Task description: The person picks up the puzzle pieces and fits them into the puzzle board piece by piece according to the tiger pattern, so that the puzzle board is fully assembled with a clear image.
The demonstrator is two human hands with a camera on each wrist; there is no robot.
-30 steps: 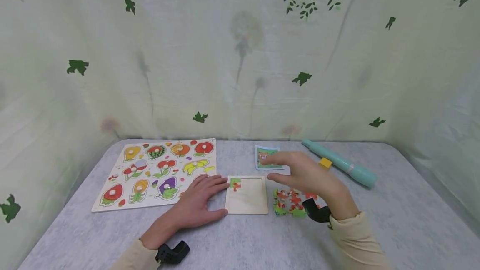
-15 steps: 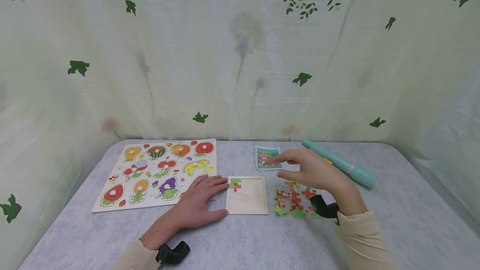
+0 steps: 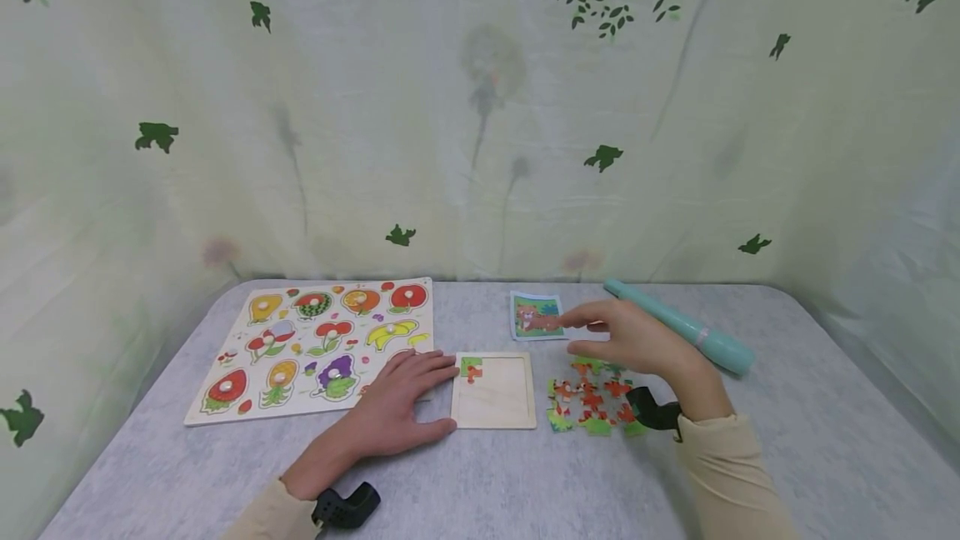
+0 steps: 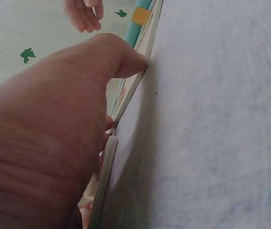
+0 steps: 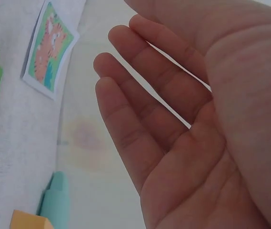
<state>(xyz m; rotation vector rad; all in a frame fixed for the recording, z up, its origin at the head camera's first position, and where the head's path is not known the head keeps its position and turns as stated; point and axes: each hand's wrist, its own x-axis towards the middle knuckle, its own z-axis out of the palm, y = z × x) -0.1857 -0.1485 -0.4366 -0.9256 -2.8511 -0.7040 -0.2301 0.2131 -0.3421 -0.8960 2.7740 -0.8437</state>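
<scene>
My left hand (image 3: 399,402) rests at the left side of a small square wooden puzzle tray (image 3: 498,400), its fingertips and thumb touching the edge. One green-and-orange jigsaw piece (image 3: 471,368) lies in the tray's upper left corner. Several loose jigsaw pieces (image 3: 590,398) with orange and green print lie to the right of the tray. Above them hovers my right hand (image 3: 637,342), fingers loosely bent and nothing between them. Its palm (image 5: 192,152) shows bare in the right wrist view. Beyond the tray lies a picture card (image 3: 529,308) showing an orange animal.
A large fruit puzzle board (image 3: 300,369) occupies the left of the table, partly under my left hand. At the back right lies a teal tube-shaped object (image 3: 686,327). A yellow block (image 5: 29,220) sits near it, hidden by my right hand in the head view.
My right hand has drawn back to the right, uncovering more of the picture card and the loose pieces; it now hides the yellow block. The left hand stays still.
</scene>
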